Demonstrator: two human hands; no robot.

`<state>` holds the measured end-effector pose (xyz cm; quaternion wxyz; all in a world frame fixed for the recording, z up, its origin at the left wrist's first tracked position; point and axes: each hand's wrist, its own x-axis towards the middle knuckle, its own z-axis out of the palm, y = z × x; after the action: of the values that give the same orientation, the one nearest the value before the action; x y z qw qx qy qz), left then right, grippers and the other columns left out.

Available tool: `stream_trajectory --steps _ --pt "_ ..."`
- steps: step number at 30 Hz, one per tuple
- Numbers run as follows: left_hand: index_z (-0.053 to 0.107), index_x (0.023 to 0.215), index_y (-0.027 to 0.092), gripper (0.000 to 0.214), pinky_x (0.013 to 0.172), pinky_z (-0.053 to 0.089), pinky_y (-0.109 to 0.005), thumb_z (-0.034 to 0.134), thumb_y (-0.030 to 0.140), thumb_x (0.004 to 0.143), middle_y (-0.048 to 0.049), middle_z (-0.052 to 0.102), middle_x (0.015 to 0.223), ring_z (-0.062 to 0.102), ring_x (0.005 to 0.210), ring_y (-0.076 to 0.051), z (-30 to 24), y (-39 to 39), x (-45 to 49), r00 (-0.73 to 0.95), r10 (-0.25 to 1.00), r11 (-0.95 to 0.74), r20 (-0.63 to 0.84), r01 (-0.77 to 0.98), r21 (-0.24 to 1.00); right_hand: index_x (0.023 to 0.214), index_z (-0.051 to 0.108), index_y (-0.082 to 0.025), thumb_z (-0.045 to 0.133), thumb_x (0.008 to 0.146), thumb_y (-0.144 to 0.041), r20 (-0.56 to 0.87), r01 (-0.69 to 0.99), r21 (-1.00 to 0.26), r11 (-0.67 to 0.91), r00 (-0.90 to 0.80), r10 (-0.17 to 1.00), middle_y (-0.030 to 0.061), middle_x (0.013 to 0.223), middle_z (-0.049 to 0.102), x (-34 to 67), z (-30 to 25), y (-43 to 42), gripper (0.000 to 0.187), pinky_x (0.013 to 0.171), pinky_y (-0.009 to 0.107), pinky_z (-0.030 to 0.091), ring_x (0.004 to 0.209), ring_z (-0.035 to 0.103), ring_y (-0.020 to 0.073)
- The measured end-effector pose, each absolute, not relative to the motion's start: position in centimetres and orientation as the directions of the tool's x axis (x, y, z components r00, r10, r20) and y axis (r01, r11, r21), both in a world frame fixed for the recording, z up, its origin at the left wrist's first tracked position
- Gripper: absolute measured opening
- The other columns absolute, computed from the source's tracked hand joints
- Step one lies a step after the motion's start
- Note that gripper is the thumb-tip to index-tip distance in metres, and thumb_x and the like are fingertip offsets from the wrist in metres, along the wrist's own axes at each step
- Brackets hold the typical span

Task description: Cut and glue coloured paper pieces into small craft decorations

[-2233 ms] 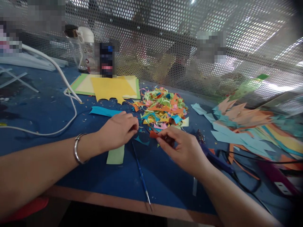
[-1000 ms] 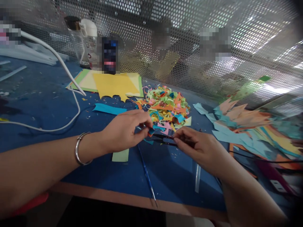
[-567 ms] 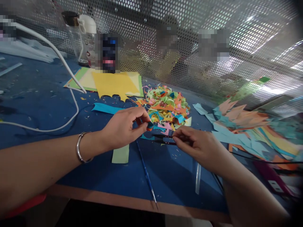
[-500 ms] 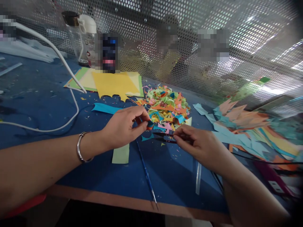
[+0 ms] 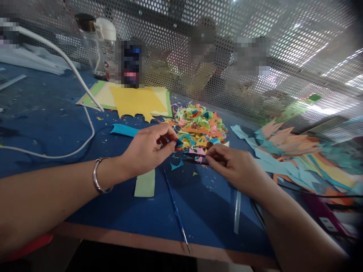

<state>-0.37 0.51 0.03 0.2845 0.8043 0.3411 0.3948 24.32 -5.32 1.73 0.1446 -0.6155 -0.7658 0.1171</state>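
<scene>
My left hand (image 5: 149, 149), a metal bangle on its wrist, pinches a small blue and orange paper piece (image 5: 178, 144) between thumb and fingers. My right hand (image 5: 235, 166) is closed on small dark scissors (image 5: 195, 158), whose blades point left toward that piece. Both hands hover just in front of a heap of coloured paper scraps (image 5: 200, 126) on the blue table (image 5: 56, 124). A light green paper strip (image 5: 145, 183) lies under my left wrist.
A thin blue-handled tool (image 5: 176, 209) lies near the table's front edge. Yellow and green sheets (image 5: 136, 100), a blue strip (image 5: 123, 129), a white cable (image 5: 85, 113) and a bottle (image 5: 106, 49) lie at the left back. Cut coloured sheets (image 5: 300, 151) pile at right. Perforated metal screen behind.
My left hand picked up the small paper piece and raised it toward the scrap heap. My right hand took the scissors, and their blades moved up to the piece.
</scene>
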Motion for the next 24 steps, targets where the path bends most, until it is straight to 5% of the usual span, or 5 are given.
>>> stream_trajectory --steps 16,24 --pt "0.061 0.083 0.017 0.003 0.054 0.044 -0.019 0.059 0.015 0.083 0.001 0.066 0.075 0.056 0.061 -0.007 0.0 0.8 -0.5 0.432 0.792 -0.583 0.43 0.329 0.743 0.08 0.058 -0.021 0.05 0.09 -0.035 0.047 0.904 -0.357 0.235 -0.233 0.971 -0.0015 0.065 0.062 23.4 2.6 -5.3 0.018 0.054 0.024 0.039 0.055 0.054 0.0119" --pt "0.062 0.084 0.018 0.002 0.052 0.043 -0.02 0.059 0.018 0.083 0.0004 0.065 0.073 0.056 0.06 -0.008 0.2 0.7 -0.5 0.434 0.807 -0.557 0.401 0.33 0.762 0.073 0.053 -0.022 0.053 0.084 -0.028 0.17 0.975 -0.108 0.196 -0.177 0.969 0.0007 0.06 0.06 24.9 2.7 -4.3 0.012 0.051 0.028 0.034 0.051 0.054 0.0155"
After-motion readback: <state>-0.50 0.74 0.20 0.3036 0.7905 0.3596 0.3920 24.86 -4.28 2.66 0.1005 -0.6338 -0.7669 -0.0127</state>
